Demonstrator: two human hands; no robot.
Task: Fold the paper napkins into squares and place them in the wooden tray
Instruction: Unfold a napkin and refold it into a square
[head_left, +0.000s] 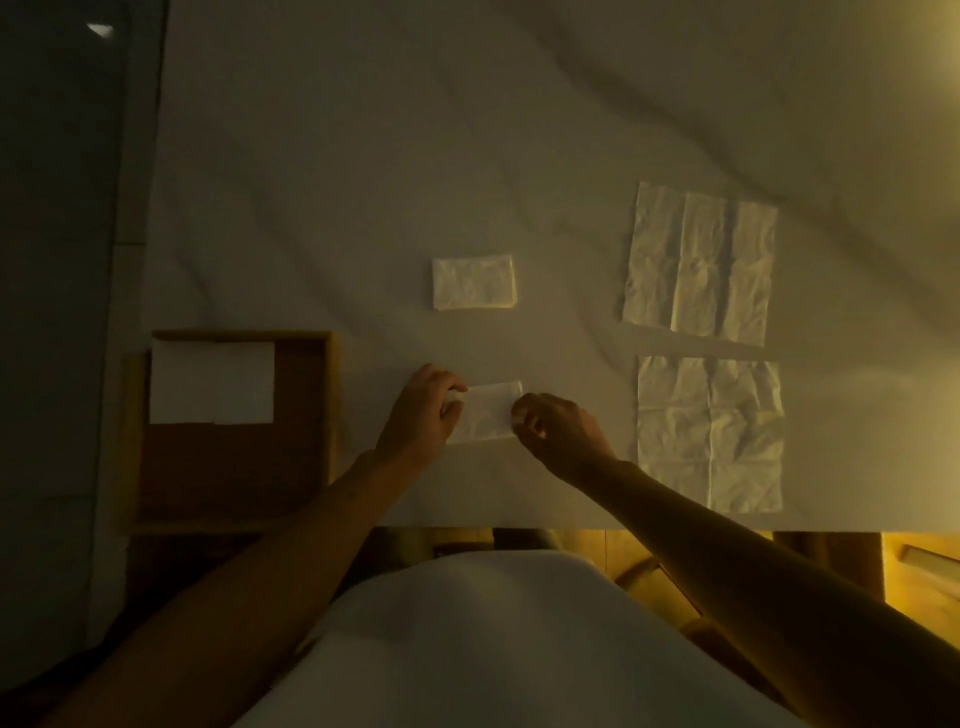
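Note:
A small folded paper napkin (488, 413) lies near the front edge of the table. My left hand (423, 410) pinches its left edge and my right hand (558, 426) pinches its right edge. Another folded napkin (474, 282) rests flat a little farther back. Two unfolded, creased napkins lie to the right: one farther (698, 262), one nearer (711, 434). The wooden tray (306, 415) sits at the left front corner, with white folded napkins (212, 382) in its far left part.
A wrinkled white cloth (415, 156) covers the table. The table's front edge (519, 527) runs just under my forearms, its left edge beside the tray. A dark floor (52, 312) lies to the left.

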